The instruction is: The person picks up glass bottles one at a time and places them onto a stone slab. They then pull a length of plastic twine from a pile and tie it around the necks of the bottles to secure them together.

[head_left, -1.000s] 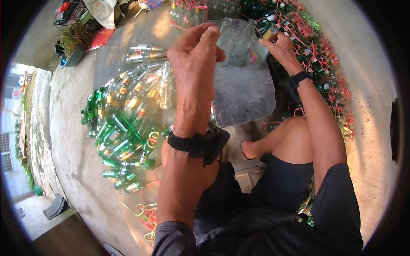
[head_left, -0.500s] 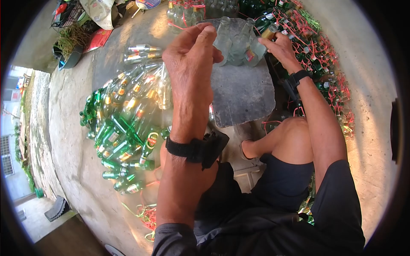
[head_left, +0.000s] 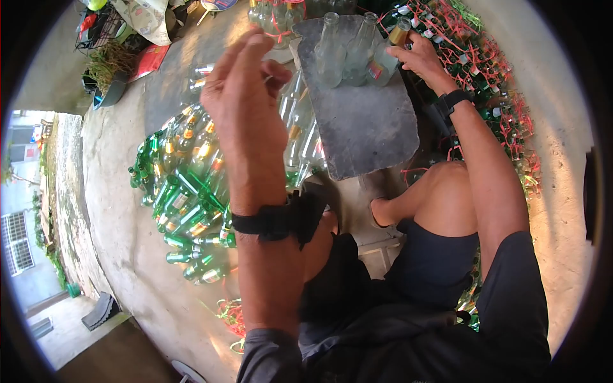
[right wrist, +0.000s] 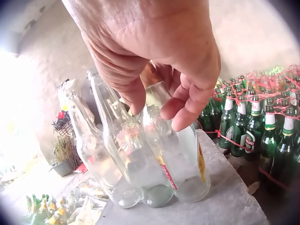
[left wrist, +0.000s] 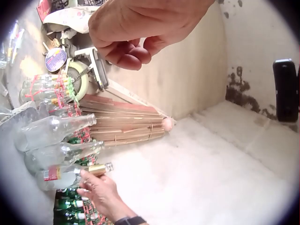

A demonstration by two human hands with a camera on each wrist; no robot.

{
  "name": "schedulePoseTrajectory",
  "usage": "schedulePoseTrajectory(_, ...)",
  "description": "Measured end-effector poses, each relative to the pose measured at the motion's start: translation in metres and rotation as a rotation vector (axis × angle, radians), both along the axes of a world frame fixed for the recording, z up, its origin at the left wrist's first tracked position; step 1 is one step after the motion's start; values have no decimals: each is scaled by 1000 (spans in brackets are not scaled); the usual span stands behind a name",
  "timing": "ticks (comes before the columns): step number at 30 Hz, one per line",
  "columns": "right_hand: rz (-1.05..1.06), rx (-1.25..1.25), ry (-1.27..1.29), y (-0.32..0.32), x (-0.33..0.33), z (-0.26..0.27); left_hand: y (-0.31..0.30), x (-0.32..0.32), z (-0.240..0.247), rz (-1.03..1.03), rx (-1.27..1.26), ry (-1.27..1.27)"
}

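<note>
The right hand point(head_left: 424, 64) is gripping the gold-foiled neck of a clear glass bottle point(head_left: 382, 69), thumb and fingers lying on opposite sides; the slim neck is offering the easiest hold, and the grip is probably steadying the bottle. That bottle is standing on a dark board point(head_left: 367, 137), its red-and-yellow label showing below the hand. Two more clear bottles, one in the middle point(head_left: 357, 59) and one at the far end point(head_left: 329, 54), are standing close beside it in a row—apparently so grouped to stay within easy reach. The left hand point(head_left: 246, 96) is hanging raised, well apart from the right, its fingers loosely curling and nothing visible in them; it is leaving the row unobstructed. Green bottles point(right wrist: 253, 124) are standing packed together beyond the board, red twine point(right wrist: 276, 180) running around them, presumably binding them against toppling. Loose green bottles point(head_left: 188, 191) are lying heaped on the concrete floor point(head_left: 121, 223)—a position in which they need no support.
</note>
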State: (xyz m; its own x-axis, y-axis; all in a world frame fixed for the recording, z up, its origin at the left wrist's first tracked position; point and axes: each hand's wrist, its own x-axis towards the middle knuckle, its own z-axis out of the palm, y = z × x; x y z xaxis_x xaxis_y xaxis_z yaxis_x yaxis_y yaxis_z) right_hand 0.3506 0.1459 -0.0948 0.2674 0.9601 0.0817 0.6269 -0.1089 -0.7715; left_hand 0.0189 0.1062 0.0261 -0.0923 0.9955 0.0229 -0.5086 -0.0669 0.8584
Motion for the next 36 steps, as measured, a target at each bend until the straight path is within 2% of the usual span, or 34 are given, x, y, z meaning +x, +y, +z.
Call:
schedulePoseTrajectory(1,-12,88,-2,-1,-1,-1,1,-7,1,0,-2,7)
schedulePoseTrajectory(2,33,-90,-3,-2,3,4,1,-14,5,6,-10,-9)
schedulePoseTrajectory(6,38,-22,-47,-13,1,3,10,-55,10,-63,15,-102)
schedulePoseTrajectory(7,41,-105,-85,-13,4,4,13,-64,13,-114,37,-131)
schedulePoseTrajectory(10,75,-169,-62,-18,10,0,16,-89,16,-92,7,-38)
schedulePoseTrajectory(12,-35,-120,-144,-23,8,-2,21,-108,10,-77,-41,62)
schedulePoseTrajectory(13,-31,-119,-141,-24,7,-3,23,-112,0,-72,-40,65)
schedulePoseTrajectory(15,-70,-96,-73,-29,4,-5,27,-122,-30,94,-98,383)
schedulePoseTrajectory(17,-27,-135,-47,-32,5,-2,29,-130,-72,92,-93,558)
schedulePoseTrajectory(19,21,-231,-52,-31,7,0,33,-141,-124,12,-128,588)
schedulePoseTrajectory(20,25,-258,-44,-31,9,-1,36,-145,-144,-1,-170,791)
schedulePoseTrajectory(21,30,-259,-46,-32,11,-1,35,-145,-166,-22,-190,760)
schedulePoseTrajectory(23,-39,-318,-110,-36,13,-4,50,-158,-228,-3,-102,1169)
schedulePoseTrajectory(25,-37,-355,-145,-39,17,-3,47,-151,-247,4,-204,1272)
schedulePoseTrajectory(26,-23,-405,-152,-42,18,1,46,-149,-252,46,-123,1402)
schedulePoseTrajectory(27,-8,-455,-159,-45,19,3,48,-149,-261,45,-129,1402)
schedulePoseTrajectory(29,-19,-487,-174,-46,25,3,55,-150,-279,45,-147,1567)
schedulePoseTrajectory(31,-4,-549,-257,-49,32,3,63,-152,-296,34,-171,1577)
schedulePoseTrajectory(36,42,-599,-272,-52,42,6,86,-143,-317,8,-143,1630)
